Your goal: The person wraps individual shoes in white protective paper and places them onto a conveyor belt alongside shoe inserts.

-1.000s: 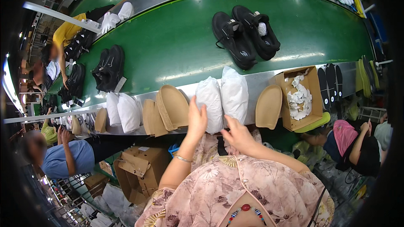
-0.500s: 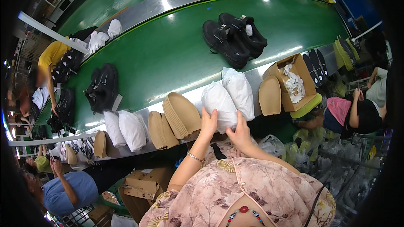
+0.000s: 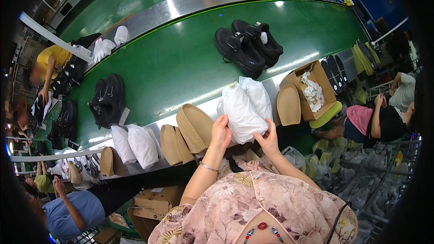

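At the near metal edge of the bench, my left hand [image 3: 220, 132] grips the left side of a white paper bundle [image 3: 242, 116]. My right hand [image 3: 268, 140] pinches the bundle's near right corner between thumb and fingers. A second white paper bundle [image 3: 259, 94] lies against it, partly covered. To the left stand nested tan shoe-shaped inserts [image 3: 195, 126], with a shorter stack of tan inserts [image 3: 174, 145] beside them. Another tan insert [image 3: 288, 105] leans at the right, next to an open cardboard box [image 3: 323, 79] holding crumpled white paper [image 3: 313, 92].
A pair of black shoes [image 3: 246, 47] sits on the green belt [image 3: 172, 72] ahead, another black pair [image 3: 108, 97] farther left. More white bundles [image 3: 141, 147] rest on the near ledge. Dark insoles [image 3: 333, 74] lie beyond the box. Co-workers stand left, right and across the belt.
The near bundle has shifted right and now overlaps the second one. My right hand has moved outward to its right corner, so my hands are farther apart. The view has shifted slightly.
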Demonstrator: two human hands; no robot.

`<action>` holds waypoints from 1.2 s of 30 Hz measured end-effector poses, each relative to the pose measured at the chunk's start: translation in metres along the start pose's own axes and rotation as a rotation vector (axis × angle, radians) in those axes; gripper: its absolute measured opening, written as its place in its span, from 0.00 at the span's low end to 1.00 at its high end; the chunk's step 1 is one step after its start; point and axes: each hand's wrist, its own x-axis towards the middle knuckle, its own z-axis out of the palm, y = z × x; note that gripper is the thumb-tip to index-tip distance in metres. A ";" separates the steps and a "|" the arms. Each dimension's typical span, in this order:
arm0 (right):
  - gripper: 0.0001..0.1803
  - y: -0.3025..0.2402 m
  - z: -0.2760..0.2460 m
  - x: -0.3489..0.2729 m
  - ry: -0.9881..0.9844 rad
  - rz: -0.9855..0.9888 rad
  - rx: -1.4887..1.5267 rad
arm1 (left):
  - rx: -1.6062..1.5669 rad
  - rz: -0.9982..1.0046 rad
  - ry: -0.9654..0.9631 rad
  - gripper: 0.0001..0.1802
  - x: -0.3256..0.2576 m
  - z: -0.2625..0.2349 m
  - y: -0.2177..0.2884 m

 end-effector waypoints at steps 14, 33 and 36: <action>0.30 -0.018 -0.007 0.018 0.139 -0.023 0.334 | -0.100 0.083 0.060 0.15 0.010 -0.025 -0.021; 0.40 -0.033 -0.020 0.006 0.190 -0.406 -0.262 | 0.559 0.405 0.034 0.38 -0.019 0.065 0.019; 0.41 -0.064 -0.005 0.002 0.131 -0.531 -0.345 | 0.310 0.260 -0.159 0.38 -0.001 0.098 0.035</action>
